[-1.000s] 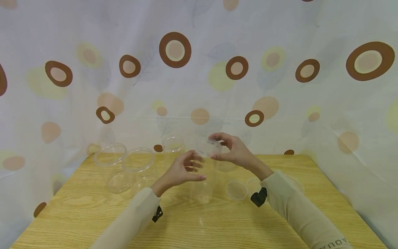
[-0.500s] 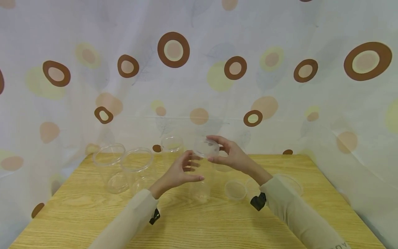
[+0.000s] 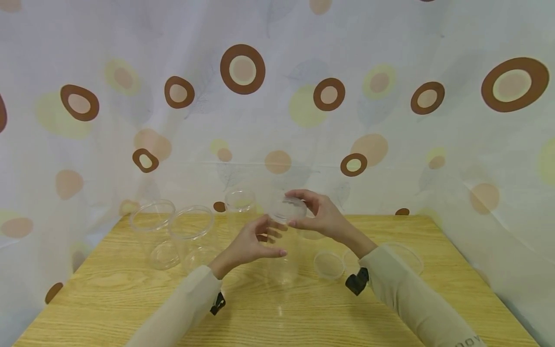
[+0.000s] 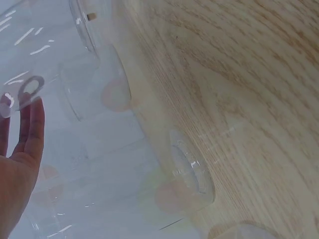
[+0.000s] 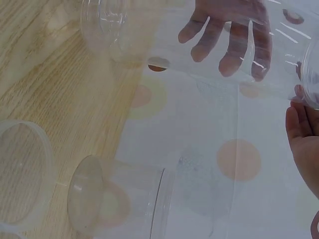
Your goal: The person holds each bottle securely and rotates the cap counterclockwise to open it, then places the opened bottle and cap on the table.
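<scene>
A tall clear plastic jar (image 3: pixel 284 267) stands upright on the table in front of me. My left hand (image 3: pixel 250 241) holds its side, with the thumb in front and the fingers behind; in the right wrist view those fingers (image 5: pixel 238 50) show through the clear wall. My right hand (image 3: pixel 323 217) grips a clear round lid (image 3: pixel 287 210) at the top of the jar, thumb at the near edge and fingers at the far edge. The left wrist view shows my left hand (image 4: pixel 20 164) at the left, with clear plastic filling much of the view.
Two wide clear jars (image 3: pixel 152 231) stand open at the left, and a narrower one (image 3: pixel 240 208) stands behind my left hand. A short clear container (image 5: pixel 124 199) is behind my right hand. Round clear lids (image 3: pixel 328 265) lie on the wooden table (image 3: pixel 260 318) at the right.
The lid went from tilted to nearly level over the jar's mouth as my right hand shifted slightly left and down. My left hand has barely moved.
</scene>
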`<state>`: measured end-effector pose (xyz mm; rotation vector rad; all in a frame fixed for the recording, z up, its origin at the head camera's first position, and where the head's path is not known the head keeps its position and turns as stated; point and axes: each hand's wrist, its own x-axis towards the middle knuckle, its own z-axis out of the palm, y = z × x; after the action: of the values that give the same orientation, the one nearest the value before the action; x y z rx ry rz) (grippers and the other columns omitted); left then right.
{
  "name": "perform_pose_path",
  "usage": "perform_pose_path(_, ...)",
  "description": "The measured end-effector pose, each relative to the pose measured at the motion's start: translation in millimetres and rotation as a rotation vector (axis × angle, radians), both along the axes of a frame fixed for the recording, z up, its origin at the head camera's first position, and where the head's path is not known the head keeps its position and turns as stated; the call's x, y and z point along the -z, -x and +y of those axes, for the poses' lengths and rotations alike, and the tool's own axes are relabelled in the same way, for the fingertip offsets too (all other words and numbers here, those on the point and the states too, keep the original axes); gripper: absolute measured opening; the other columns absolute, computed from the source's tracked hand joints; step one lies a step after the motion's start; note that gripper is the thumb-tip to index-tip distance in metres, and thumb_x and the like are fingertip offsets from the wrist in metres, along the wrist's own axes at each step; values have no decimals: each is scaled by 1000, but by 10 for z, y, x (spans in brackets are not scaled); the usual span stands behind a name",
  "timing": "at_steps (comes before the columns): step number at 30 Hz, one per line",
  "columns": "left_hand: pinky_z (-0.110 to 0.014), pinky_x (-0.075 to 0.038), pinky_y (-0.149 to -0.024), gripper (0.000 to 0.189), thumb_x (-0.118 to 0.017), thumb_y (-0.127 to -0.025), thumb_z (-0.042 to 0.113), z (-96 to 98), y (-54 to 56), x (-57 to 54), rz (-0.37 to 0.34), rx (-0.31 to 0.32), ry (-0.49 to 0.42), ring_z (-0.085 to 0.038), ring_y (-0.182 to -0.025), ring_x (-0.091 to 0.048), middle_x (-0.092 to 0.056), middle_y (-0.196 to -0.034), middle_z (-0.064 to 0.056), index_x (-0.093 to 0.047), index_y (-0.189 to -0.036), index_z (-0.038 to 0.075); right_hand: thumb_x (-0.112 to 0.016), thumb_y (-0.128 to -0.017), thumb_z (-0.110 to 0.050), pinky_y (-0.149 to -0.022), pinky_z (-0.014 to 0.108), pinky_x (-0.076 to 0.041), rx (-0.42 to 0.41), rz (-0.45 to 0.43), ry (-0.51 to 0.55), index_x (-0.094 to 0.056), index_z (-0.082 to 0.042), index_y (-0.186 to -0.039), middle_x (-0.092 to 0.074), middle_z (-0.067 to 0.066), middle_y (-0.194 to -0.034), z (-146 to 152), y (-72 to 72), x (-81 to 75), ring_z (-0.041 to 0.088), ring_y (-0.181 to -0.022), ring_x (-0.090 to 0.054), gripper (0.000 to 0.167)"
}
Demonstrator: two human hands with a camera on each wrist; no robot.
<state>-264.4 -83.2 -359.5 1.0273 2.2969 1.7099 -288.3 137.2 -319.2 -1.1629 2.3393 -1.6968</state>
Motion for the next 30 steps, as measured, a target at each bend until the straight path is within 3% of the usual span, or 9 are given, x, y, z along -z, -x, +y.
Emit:
perform_pose_path(6,-50,-46,-89,47,-76,-74,12,-2,11,-21,2,6,24,-32,-102,-58,-57,-119,-18,-53,-113,1,-72,-78,-17,-94,21,-43,-63,-35,52,-46,-1,-130,-49,9,-132,34,18,1,15,-116,-50,60)
perform_pose_path(12,-54,-45,-88,53,-76,-73,10,-17,101,81,-34,112,-26,-42,-106,-54,-55,-121,-23,-51,-119,2,-70,-81,-13,-85,23,-48,-213,-77,74,-39,3,-133,-45,13,-134,72,54,-12,15,-113,-51,63)
perform_pose_path(16,-48,-47,-90,59,-76,-72,6,-34,180,167,-34,161,-26,-33,-108,-56,-54,-124,-21,-50,-125,6,-66,-84,-12,-90,25,-45,-335,-112,59,-32,2,-138,-37,13,-141,83,62,-59,17,-121,-44,65)
perform_pose_path(20,-45,-47,-91,62,-77,-73,12,-47,198,179,-13,157,-16,-26,-108,-56,-53,-126,-17,-47,-128,10,-64,-86,-15,-93,27,-43,-381,-148,47,-24,-1,-142,-28,15,-146,93,60,-96,18,-127,-38,70)
perform_pose_path(24,-49,-45,-92,67,-77,-74,19,-65,190,177,2,115,-11,-27,-109,-55,-51,-128,-16,-44,-131,14,-65,-86,-19,-96,29,-42,-309,-127,20,-21,-4,-144,-24,15,-148,114,38,-78,19,-130,-34,74)
perform_pose_path(30,-41,-46,-93,62,-77,-73,21,-83,187,192,13,12,12,-22,-109,-55,-52,-127,-12,-47,-127,19,-68,-83,-16,-101,40,-37,-19,28,-14,-34,-10,-139,-39,12,-140,82,-33,3,23,-124,-41,66)
